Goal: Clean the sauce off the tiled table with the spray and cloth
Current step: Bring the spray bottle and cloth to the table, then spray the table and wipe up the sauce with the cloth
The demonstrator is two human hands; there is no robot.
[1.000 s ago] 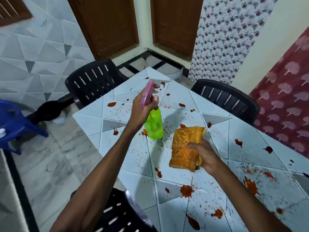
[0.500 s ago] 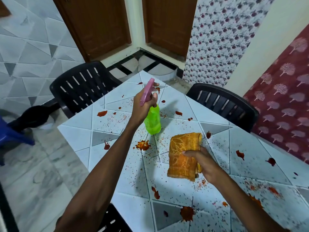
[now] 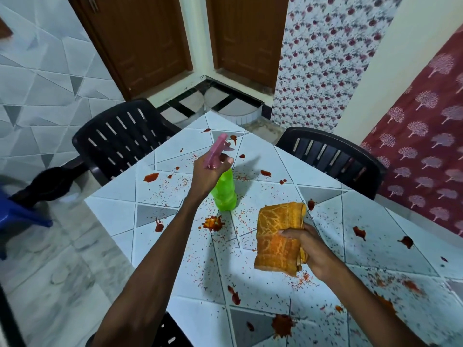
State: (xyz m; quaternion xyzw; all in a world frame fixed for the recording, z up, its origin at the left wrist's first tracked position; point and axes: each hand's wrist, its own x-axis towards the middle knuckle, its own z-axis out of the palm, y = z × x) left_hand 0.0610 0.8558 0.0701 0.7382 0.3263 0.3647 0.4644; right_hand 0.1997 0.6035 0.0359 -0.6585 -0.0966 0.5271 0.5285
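Fingers of left hand (image 3: 209,171) gripping green pink-topped spray bottle (image 3: 224,194), right hand (image 3: 310,249) clutching folded orange cloth (image 3: 276,236)

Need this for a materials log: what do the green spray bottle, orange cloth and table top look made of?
Green spray bottle: translucent glossy plastic, likely; light shows through. Orange patterned cloth: soft fabric, perhaps towelling; it folds and droops. White tiled table: apparently glazed ceramic tile; grout lines, sheen.

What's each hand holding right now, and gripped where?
Left hand grips the green spray bottle at its neck, just under the pink trigger head. Right hand grips the folded orange cloth by its right edge, toward the near end.
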